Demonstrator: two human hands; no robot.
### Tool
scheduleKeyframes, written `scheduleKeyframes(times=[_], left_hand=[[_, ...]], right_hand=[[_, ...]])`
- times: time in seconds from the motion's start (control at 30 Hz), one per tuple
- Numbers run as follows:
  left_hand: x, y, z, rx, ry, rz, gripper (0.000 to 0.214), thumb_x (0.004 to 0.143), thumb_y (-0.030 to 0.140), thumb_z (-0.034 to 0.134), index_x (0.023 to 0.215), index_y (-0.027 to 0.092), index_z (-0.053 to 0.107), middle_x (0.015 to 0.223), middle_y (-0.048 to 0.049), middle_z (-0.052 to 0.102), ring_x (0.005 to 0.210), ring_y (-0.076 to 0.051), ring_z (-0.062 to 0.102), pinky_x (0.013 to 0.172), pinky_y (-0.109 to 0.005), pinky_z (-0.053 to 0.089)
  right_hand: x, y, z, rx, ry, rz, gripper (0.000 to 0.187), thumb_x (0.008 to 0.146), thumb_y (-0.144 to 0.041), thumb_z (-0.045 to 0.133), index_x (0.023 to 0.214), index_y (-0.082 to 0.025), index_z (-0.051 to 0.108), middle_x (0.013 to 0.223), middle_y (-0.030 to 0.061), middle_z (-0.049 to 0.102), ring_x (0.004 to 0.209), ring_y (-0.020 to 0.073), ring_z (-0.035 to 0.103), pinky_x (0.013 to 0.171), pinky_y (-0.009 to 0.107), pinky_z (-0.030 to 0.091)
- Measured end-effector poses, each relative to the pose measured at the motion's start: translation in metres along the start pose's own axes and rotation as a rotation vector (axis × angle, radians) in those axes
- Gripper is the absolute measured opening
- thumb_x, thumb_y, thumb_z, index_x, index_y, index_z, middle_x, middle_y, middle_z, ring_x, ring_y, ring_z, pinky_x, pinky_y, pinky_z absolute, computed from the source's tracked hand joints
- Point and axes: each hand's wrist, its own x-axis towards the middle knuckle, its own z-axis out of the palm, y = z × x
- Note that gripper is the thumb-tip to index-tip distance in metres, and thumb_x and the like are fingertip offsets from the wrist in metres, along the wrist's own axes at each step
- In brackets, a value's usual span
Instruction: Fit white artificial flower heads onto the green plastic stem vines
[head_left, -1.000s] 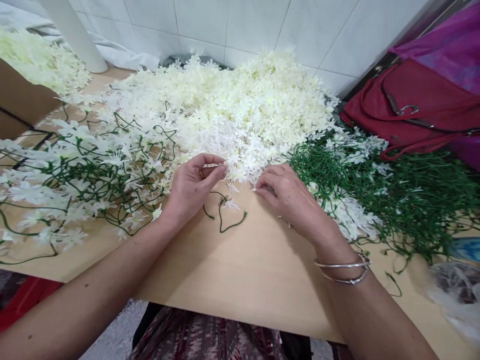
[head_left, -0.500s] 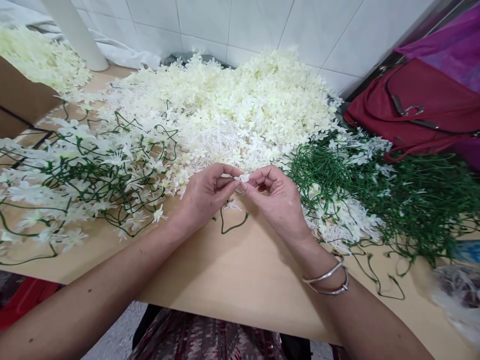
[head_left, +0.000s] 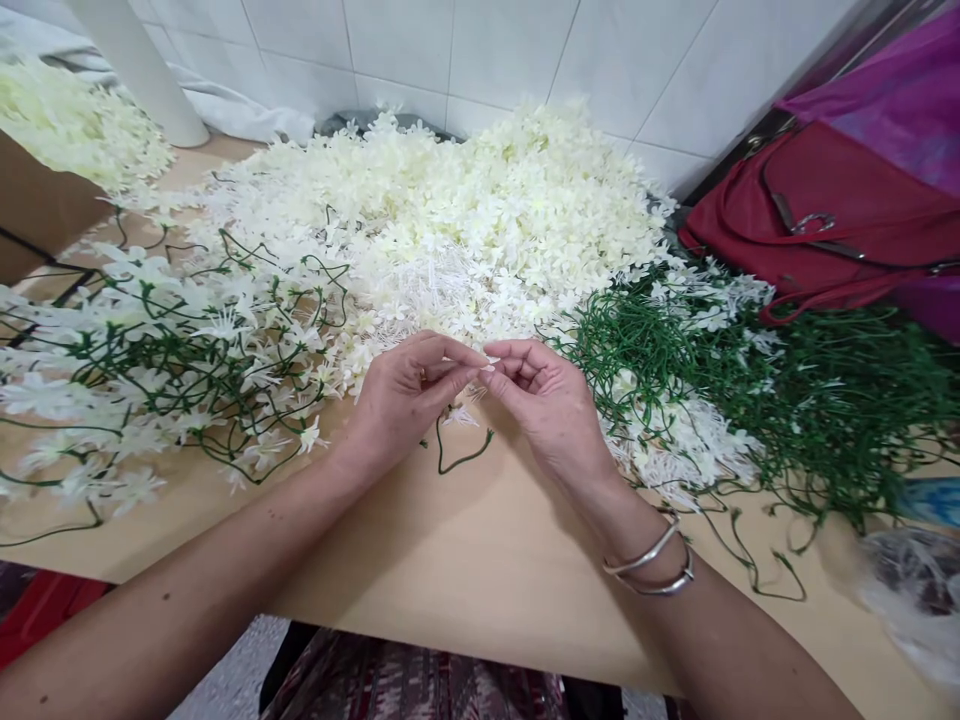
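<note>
My left hand (head_left: 401,400) and my right hand (head_left: 544,400) meet fingertip to fingertip above the wooden table (head_left: 480,560). Together they pinch a small white artificial flower (head_left: 489,360). A green plastic stem (head_left: 461,450) hangs from my left hand and curls onto the table below it. Just behind the hands lies a big heap of loose cream-white flowers (head_left: 465,220). Two silver bangles (head_left: 652,565) ring my right wrist.
Finished stems with white flowers (head_left: 165,350) spread over the left of the table. A tangle of bare green stems (head_left: 787,390) lies at the right. A red handbag (head_left: 840,220) sits at the back right, a clear plastic bag (head_left: 907,590) at the right edge.
My right hand left the flower pile with a flower and came to my left hand. Both hands now hold it together, fingertips closer than half a second ago.
</note>
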Motion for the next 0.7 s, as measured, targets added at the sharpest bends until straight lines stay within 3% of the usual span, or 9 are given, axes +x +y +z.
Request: scheduleKeyframes(times=[0.13,0.3,0.5,0.7], left_hand=[[0.000,0.001,0.001,-0.120,0.023,-0.057,0.014,0.089,0.031,0.079,0.095,0.020,0.072,0.088,-0.0024,0.076,0.077,-0.014,0.073,0.063,-0.022,0.057],[-0.001,0.000,0.000,-0.060,0.020,-0.014,0.006,0.090,0.026,0.076,0.092,0.021,0.074,0.087,-0.0028,0.078,0.081,-0.016,0.075,0.073,-0.026,0.061],[-0.001,0.001,0.001,-0.088,0.031,-0.022,0.011,0.089,0.029,0.079,0.094,0.021,0.073,0.090,-0.0032,0.079,0.083,-0.016,0.076,0.077,-0.025,0.063],[-0.001,0.003,0.004,-0.126,0.048,-0.070,0.014,0.086,0.032,0.083,0.092,0.021,0.077,0.085,-0.0029,0.079,0.075,-0.015,0.073,0.066,-0.023,0.060]], right_hand=[[-0.001,0.002,0.003,0.024,0.044,-0.086,0.017,0.081,-0.032,0.083,0.094,-0.024,0.075,0.081,-0.0002,0.072,0.075,0.0155,0.064,0.073,0.031,0.054],[-0.001,0.005,0.004,0.055,0.061,-0.085,0.020,0.081,-0.039,0.085,0.089,-0.025,0.074,0.084,0.0011,0.074,0.079,0.0176,0.067,0.076,0.034,0.056],[0.001,0.010,0.005,0.112,0.095,-0.088,0.020,0.079,-0.038,0.087,0.086,-0.024,0.074,0.084,0.0007,0.074,0.079,0.0171,0.067,0.079,0.033,0.057],[0.004,0.009,0.003,0.101,0.026,-0.160,0.015,0.085,-0.035,0.082,0.084,-0.024,0.072,0.111,0.0055,0.075,0.103,0.0197,0.069,0.096,0.037,0.056]])
